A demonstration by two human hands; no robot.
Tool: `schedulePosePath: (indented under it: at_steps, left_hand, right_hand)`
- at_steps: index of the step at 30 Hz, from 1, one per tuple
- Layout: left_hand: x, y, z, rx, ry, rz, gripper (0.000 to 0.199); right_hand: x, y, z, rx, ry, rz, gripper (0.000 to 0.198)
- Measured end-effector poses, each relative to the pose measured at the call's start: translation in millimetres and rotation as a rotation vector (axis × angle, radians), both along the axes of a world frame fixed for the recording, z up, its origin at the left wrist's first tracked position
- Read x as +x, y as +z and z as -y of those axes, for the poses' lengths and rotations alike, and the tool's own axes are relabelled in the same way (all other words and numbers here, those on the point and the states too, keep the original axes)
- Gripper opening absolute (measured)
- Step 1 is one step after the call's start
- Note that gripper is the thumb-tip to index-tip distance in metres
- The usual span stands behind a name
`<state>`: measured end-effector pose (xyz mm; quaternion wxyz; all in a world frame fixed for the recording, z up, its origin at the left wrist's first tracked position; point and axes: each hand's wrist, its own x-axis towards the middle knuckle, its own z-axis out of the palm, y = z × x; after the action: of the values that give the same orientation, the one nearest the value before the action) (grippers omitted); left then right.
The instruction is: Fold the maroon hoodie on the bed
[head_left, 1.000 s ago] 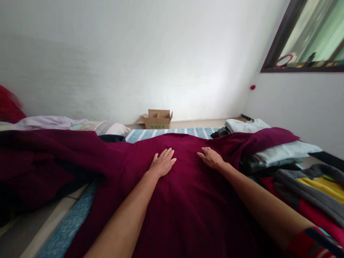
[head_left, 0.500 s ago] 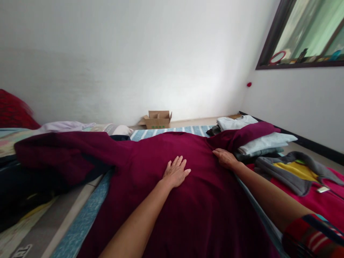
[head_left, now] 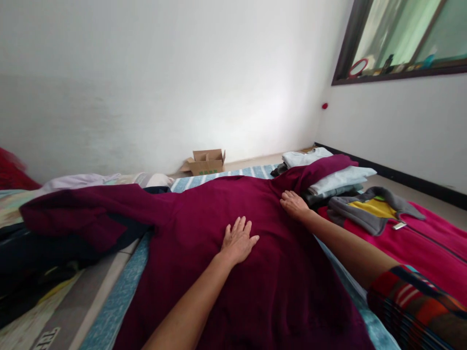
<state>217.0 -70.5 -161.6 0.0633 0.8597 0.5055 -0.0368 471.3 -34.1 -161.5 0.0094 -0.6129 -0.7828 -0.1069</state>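
Note:
A maroon long-sleeved top [head_left: 204, 218] lies spread out in front of me, its sleeves stretched to both sides. My left hand [head_left: 239, 240] rests flat on the middle of its body, fingers spread. Near the right armhole, my right hand [head_left: 294, 205] lies on the cloth with its fingers extended and palm down. The left sleeve drapes over dark clothes [head_left: 134, 238], while the right one lies across a stack of folded light clothes [head_left: 341, 179]. Some creases run through the lower body of the top.
A pink zip jacket with a grey collar [head_left: 412, 218] lies at the right. Beneath the top is a blue patterned mat [head_left: 124, 277]. An open cardboard box [head_left: 206, 163] stands by the back wall. A red cloth item [head_left: 14, 170] sits at the far left.
My right hand has shifted slightly on the cloth and its fingers now lie flatter. My left hand stays on the middle of the top. The camera view has turned a little right.

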Motion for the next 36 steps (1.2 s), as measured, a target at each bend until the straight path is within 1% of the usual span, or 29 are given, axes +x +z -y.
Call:
schedulePosePath:
  at_steps: [3, 7, 13, 16, 22, 26, 29, 32, 36]
  left_hand:
    - [0, 1.2, 17, 0.003, -0.033, -0.009, 0.06]
    - [-5, -2.8, 32, 0.057, -0.047, -0.007, 0.057]
    - [-8, -6.3, 33, 0.111, -0.034, -0.009, 0.056]
    - [-8, -6.6, 32, 0.124, -0.035, -0.022, 0.056]
    - [-9, -8.0, 32, 0.14, -0.036, -0.026, 0.056]
    - [-8, -6.8, 33, 0.14, -0.033, -0.029, 0.055]
    - [-7, -4.9, 34, 0.145, -0.032, -0.033, 0.054]
    - [-7, -3.7, 34, 0.148, -0.028, -0.04, 0.054]
    - [-8, -5.0, 35, 0.15, -0.027, -0.05, 0.054]
  right_hand:
    - [7, 0, 7, 0.017, 0.004, 0.012, 0.034]
    - [15, -2, 13, 0.059, 0.004, 0.022, 0.034]
    - [15, -4, 18, 0.122, 0.029, 0.021, 0.034]
    - [18, -6, 21, 0.131, 0.022, 0.013, 0.034]
    - [16, -3, 21, 0.116, -0.007, -0.024, 0.032]
    - [2, 8, 25, 0.103, -0.024, -0.068, 0.033]
    - [-13, 13, 24, 0.066, -0.02, -0.117, 0.031]
    - [-25, 8, 17, 0.003, -0.049, -0.171, 0.03]
    - [-27, -9, 6, -0.058, -0.152, -0.227, 0.022]
